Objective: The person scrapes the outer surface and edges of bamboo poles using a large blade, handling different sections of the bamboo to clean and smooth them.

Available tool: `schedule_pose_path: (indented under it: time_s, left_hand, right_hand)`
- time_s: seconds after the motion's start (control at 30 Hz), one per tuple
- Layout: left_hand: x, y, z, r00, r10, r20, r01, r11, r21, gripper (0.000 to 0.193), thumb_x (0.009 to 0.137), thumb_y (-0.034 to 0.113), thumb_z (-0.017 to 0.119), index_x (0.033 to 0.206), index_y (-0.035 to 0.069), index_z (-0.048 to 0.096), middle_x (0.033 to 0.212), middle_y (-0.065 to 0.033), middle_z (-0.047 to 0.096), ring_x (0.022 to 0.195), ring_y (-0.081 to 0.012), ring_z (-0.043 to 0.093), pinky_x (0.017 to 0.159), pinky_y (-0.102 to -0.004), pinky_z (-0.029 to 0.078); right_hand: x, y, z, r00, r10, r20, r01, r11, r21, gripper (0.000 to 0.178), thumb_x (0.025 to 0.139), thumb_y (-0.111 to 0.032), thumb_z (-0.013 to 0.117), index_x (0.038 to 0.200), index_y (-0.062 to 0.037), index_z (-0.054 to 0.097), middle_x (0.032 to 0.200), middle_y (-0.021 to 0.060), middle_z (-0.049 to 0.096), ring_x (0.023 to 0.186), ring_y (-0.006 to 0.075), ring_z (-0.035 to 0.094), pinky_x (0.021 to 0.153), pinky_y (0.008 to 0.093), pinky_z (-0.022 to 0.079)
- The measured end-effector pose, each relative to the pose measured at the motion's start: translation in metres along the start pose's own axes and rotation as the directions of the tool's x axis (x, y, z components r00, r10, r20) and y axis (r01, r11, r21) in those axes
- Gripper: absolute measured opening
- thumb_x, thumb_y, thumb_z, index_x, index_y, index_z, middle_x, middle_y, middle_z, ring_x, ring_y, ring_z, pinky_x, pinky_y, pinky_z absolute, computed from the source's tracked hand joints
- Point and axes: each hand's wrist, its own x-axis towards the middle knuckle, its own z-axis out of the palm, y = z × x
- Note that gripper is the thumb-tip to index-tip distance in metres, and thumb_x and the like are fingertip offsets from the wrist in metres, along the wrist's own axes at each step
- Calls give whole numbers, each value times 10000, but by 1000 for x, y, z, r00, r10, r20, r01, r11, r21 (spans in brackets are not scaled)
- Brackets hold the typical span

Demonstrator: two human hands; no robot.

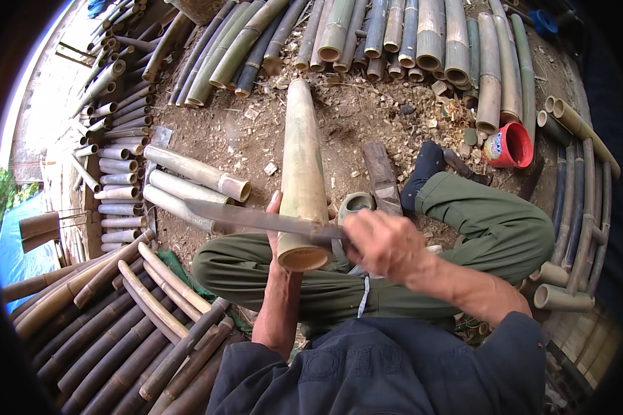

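A pale bamboo tube [302, 155] stretches away from me above my lap, its cut open end facing me. My left hand [275, 211] is closed round its left side near that end; most of the fingers are hidden behind the tube. In my right hand [386, 242], closed round the handle, is a large knife [259, 218]. Its long dark blade lies across the tube just beyond the near end and points left. The handle itself is mostly covered by my fingers.
Bamboo tubes [249, 52] line the far side, and more are stacked at left [121, 176]. Three cut tubes [197, 173] lie left of my knee. A wooden block [382, 176] and a red tub [516, 146] sit ahead. Bamboo racks flank me; chips litter the dirt.
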Motion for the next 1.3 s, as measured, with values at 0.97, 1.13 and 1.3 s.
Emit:
schedule_pose_path:
  time_s: [0.97,1.13,1.3]
  left_hand:
    - [10,12,-1,996,-90,-25,84,977,-195,863,928,708,456,1382,-26,459,1048,-256,679,735,-358,713,638,-426,631]
    - [6,4,-7,976,139,170,-126,989,-82,820,953,608,495,1369,-95,423,1211,-313,569,1023,-383,638,898,-493,576]
    - [13,3,-5,990,119,71,-110,987,-116,796,951,596,475,1385,-70,427,1195,-257,580,1089,-377,604,948,-467,541]
  right_hand:
    - [2,-3,-1,931,-91,-354,208,929,307,200,884,-149,685,952,-17,551,800,171,617,664,310,683,535,398,562]
    - [0,10,22,977,124,-174,-76,964,256,229,881,-162,694,964,-3,552,806,167,624,612,320,669,497,383,561]
    - [4,9,29,988,68,-137,-54,993,105,190,880,-152,660,955,-17,549,795,126,638,621,270,680,482,341,579]
